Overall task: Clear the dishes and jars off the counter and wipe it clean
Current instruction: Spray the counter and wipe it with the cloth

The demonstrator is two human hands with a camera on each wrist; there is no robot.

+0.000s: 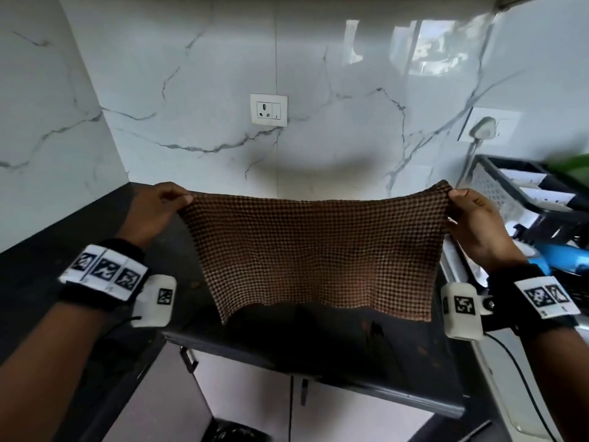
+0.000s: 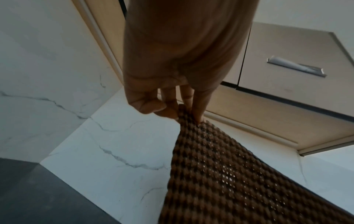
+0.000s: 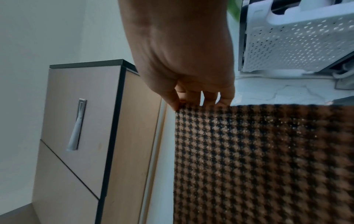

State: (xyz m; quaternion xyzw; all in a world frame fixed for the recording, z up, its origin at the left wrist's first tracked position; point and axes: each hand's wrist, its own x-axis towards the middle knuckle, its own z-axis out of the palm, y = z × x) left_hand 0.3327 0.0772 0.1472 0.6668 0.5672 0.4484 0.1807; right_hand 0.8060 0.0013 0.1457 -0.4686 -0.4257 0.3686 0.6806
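A brown waffle-weave cloth [image 1: 315, 250] hangs spread out flat in the air above the dark counter [image 1: 63, 250]. My left hand [image 1: 165, 202] pinches its upper left corner and my right hand [image 1: 468, 212] pinches its upper right corner. The left wrist view has the left hand [image 2: 168, 112] with thumb and fingers closed on the cloth [image 2: 220, 174] corner. In the right wrist view the fingertips of the right hand [image 3: 199, 101] grip the cloth [image 3: 258, 166] along its top edge. The cloth's lower edge hangs free over the counter's front part.
A white marble wall with a socket [image 1: 269, 110] stands behind the counter. At the right a dark rack with white baskets [image 1: 516, 193] and a blue object [image 1: 561, 260] crowd the counter end. Cabinet doors with handles [image 1: 188, 358] lie below the counter edge.
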